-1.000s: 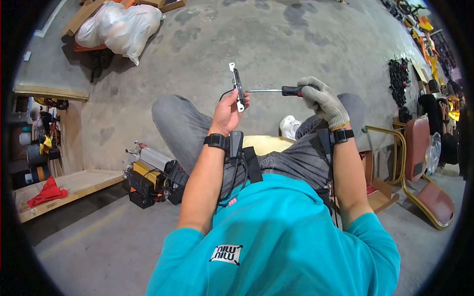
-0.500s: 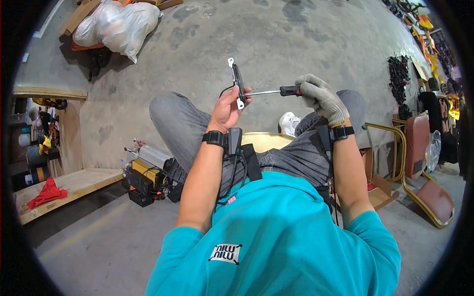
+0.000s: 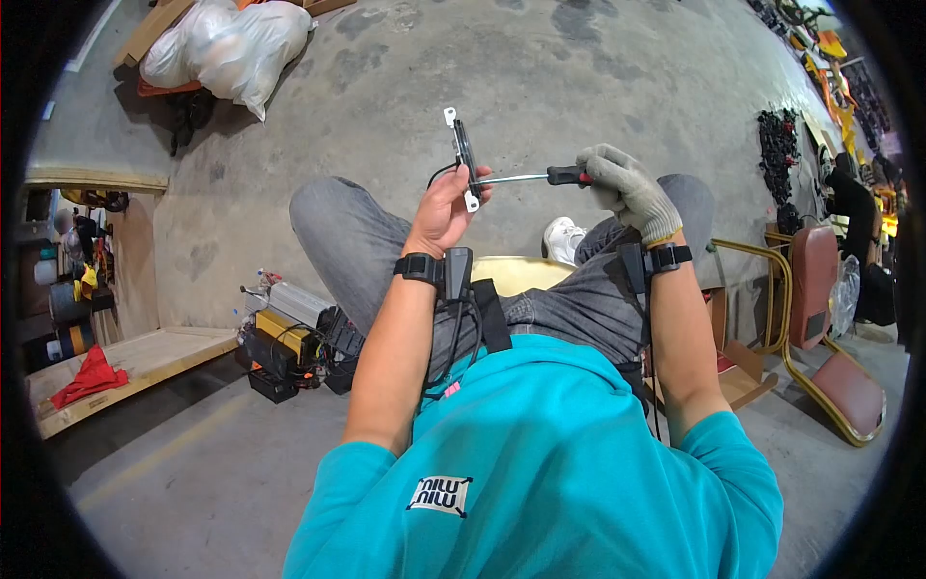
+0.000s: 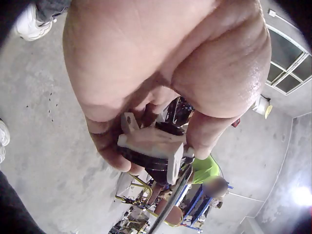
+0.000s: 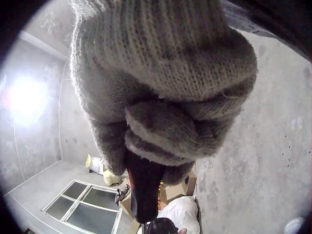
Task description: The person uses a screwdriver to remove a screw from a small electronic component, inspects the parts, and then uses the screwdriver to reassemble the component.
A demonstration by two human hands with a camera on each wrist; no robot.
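My bare left hand (image 3: 442, 217) holds a slim black device (image 3: 465, 145) upright, thumb on one side and fingers on the other. Pale metal tabs with holes stick out at its two ends, and a thin black cable (image 3: 442, 175) curves off its left side. My gloved right hand (image 3: 632, 196) grips the black-and-red handle of a screwdriver (image 3: 567, 176). The shaft points left, its tip right at the device beside my left thumb. In the left wrist view, the screwdriver shaft (image 4: 170, 204) meets the tab end of the device (image 4: 151, 145). Gloved fingers curl round the handle (image 5: 145, 187) in the right wrist view.
White bags (image 3: 231, 53) lie at the back left. A wooden shelf (image 3: 145, 359) with a red cloth stands left, near electronic units (image 3: 285, 333) on the floor. To the right are a red-seated chair (image 3: 815, 289), a cardboard box (image 3: 748, 376) and piled cables (image 3: 776, 159).
The device has shifted slightly up in the head view. The screwdriver has gone from nearly level to a slight tilt, its tip a little lower along the device. Both grips stay the same.
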